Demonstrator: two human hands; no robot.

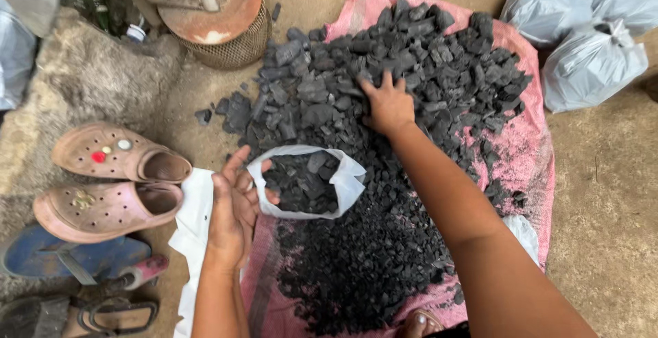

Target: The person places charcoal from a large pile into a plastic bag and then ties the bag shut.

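Looking down, I cannot make out the right hand's (389, 105) fingertips: they are buried among the charcoal (384, 71) heaped on the pink sack (531, 153), so whether they are closed on a lump is beyond me. My left hand (232, 208) is pinched on the rim of a small white plastic bag (343, 184), holding its mouth wide; the bag sits partly filled at the pile's near edge. Sandals (113, 153) lie at left, partly cropped.

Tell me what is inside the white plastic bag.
Black charcoal pieces fill the white plastic bag, which the left hand holds open. The bag's bottom is covered.
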